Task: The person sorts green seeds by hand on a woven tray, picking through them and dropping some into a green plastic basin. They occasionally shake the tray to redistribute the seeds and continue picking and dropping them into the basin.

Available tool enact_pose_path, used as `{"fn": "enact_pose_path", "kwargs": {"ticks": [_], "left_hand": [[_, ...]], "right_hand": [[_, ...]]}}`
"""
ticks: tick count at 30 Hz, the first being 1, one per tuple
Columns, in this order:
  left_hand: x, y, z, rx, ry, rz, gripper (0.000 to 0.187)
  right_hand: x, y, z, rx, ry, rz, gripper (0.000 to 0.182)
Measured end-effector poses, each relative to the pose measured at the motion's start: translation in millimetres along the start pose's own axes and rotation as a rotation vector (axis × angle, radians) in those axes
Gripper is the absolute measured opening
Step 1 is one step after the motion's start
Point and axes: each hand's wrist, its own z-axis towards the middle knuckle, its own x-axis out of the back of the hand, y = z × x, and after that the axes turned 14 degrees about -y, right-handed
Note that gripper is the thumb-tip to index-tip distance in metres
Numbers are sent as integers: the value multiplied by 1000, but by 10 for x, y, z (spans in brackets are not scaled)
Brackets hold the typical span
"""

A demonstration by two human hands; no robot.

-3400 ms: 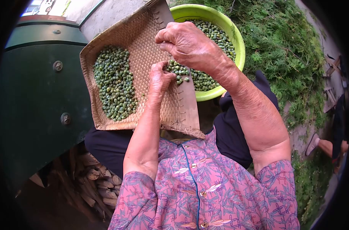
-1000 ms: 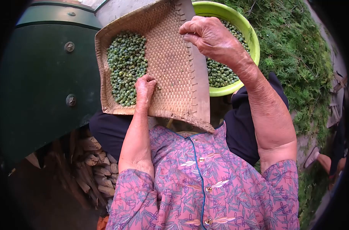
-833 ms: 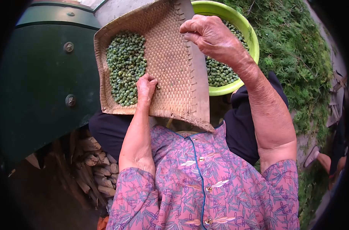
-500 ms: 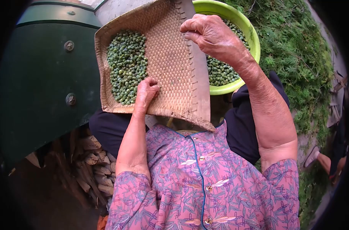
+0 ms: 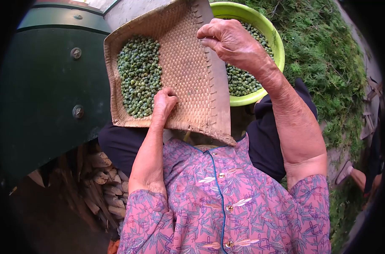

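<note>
A woven winnowing basket (image 5: pixel 185 80) lies across my lap. Small green berries (image 5: pixel 138 78) are heaped along its left side. My left hand (image 5: pixel 164 103) is inside the basket at the lower right edge of the heap, its fingers curled together; whatever they hold is hidden. Over the basket's right edge hangs my right hand (image 5: pixel 231 42), thumb and fingertips pinched. I cannot make out anything between them. Under that hand and to the right, a yellow-green basin (image 5: pixel 277 46) holds many more of the same berries, partly covered by my forearm and the basket.
A dark green metal panel with studs (image 5: pixel 53 89) stands on the left. Below it is a stack of split firewood (image 5: pixel 105 178). Cut green foliage (image 5: pixel 323 63) covers the ground at right. At the far right edge, another person's foot (image 5: pixel 347 172) shows.
My left hand has shifted slightly right, a little away from the berry heap. My right hand stays pinched and has barely moved. The basket and basin look slightly shifted left in view.
</note>
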Motion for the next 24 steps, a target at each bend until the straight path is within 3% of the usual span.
{"fn": "enact_pose_path", "kwargs": {"ticks": [2, 5, 11, 13, 20, 24], "left_hand": [[0, -7, 4, 140, -128, -363, 14], [24, -47, -42, 174, -136, -591, 14], [43, -151, 14, 186, -260, -429, 24], [63, -215, 12, 12, -287, -207, 27], [113, -21, -100, -59, -227, -56, 28], [115, -60, -72, -78, -306, -78, 23]], "right_hand": [[3, 6, -19, 9, 1, -11, 16], [16, -16, -20, 19, 56, 66, 14], [-19, 19, -8, 78, 85, 54, 14], [32, -26, -22, -4, -19, -5, 17], [1, 3, -15, 9, 3, 13, 17], [-5, -2, -13, 30, 41, 75, 15]]}}
